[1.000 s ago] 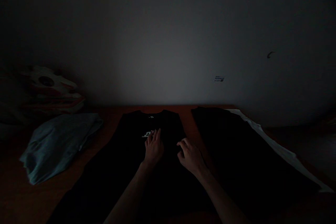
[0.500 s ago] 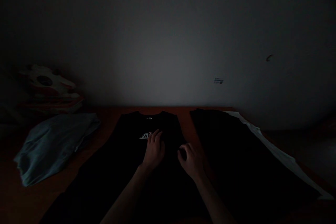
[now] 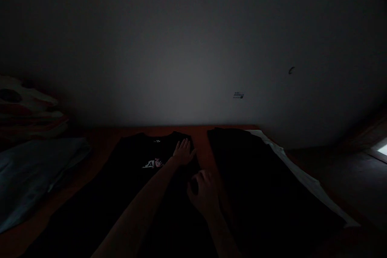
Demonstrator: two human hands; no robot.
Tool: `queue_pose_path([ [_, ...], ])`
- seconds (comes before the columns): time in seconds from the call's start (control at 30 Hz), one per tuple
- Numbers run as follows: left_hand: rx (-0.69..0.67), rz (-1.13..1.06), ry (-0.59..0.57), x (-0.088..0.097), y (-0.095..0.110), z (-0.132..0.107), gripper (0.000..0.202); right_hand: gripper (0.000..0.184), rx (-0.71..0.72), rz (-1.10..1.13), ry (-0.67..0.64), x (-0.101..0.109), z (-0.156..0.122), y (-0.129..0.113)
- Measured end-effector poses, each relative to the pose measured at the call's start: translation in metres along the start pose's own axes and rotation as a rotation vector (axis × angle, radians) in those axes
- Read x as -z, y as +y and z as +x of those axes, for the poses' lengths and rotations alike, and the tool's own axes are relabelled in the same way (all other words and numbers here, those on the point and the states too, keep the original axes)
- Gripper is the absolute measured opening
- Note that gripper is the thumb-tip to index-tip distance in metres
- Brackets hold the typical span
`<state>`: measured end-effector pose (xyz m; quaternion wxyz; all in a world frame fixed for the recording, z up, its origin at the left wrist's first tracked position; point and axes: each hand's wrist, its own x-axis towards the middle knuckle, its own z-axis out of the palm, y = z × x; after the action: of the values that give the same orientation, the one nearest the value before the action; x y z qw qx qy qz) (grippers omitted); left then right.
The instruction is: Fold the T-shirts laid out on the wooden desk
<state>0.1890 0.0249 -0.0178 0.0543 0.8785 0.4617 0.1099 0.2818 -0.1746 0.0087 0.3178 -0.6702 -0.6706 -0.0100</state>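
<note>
A black T-shirt (image 3: 121,185) lies spread on the reddish-brown table, its neckline toward the wall and a small white print with letters on its chest. My left hand (image 3: 183,153) rests flat on the shirt near its far right shoulder, fingers stretched out and thumb apart. Closer to me, my right hand (image 3: 205,193) is curled at the shirt's right edge, thumb and forefinger bent together around dark cloth. The scene is very dim, so the exact pinch and the shirt's lower part are hard to make out.
To the right lies a stack of black cloth (image 3: 266,177) with white cloth (image 3: 298,173) showing along its far right side. A crumpled grey-blue cloth (image 3: 36,173) is at left, below a pile of red-and-white things (image 3: 30,109). A pale wall (image 3: 181,48) rises behind the table (image 3: 201,141).
My left hand has slid from the chest print to the far right shoulder and flattened out. The right hand stays curled at the shirt's edge. The view has turned slightly right.
</note>
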Motion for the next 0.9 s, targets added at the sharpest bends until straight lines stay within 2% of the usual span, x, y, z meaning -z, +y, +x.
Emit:
queue_pose_path([
  [0.13,-0.036,0.022,-0.002,0.001,-0.015,0.016,0.064,0.03,0.041,-0.006,0.0,-0.001,0.0,-0.001],
  [0.23,-0.058,0.019,0.023,0.005,-0.017,0.02,0.061,0.024,0.069,0.011,-0.047,-0.002,0.002,0.0],
  [0.4,-0.185,0.008,0.071,0.021,-0.006,0.001,0.047,0.024,0.042,-0.005,-0.106,0.001,0.006,0.001],
  [0.5,-0.288,0.004,0.064,0.035,-0.003,-0.029,0.049,0.023,0.032,-0.014,-0.133,0.004,0.007,-0.001],
  [0.6,-0.314,-0.004,0.092,0.055,-0.017,-0.07,0.051,0.028,0.039,-0.051,-0.135,0.005,0.005,-0.001],
  [0.67,-0.273,-0.011,0.133,0.071,-0.037,-0.101,0.047,0.037,0.069,-0.069,-0.143,0.004,0.004,-0.001],
  [0.77,-0.144,0.012,0.187,0.094,-0.082,-0.151,0.043,0.048,0.148,-0.066,-0.249,0.003,0.004,-0.001],
  [0.83,-0.032,0.06,0.208,0.103,-0.115,-0.188,0.049,0.051,0.173,-0.077,-0.335,0.004,0.005,0.0],
  [0.9,0.079,0.118,0.204,0.103,-0.145,-0.225,0.063,0.054,0.171,-0.102,-0.39,0.004,0.006,0.0],
])
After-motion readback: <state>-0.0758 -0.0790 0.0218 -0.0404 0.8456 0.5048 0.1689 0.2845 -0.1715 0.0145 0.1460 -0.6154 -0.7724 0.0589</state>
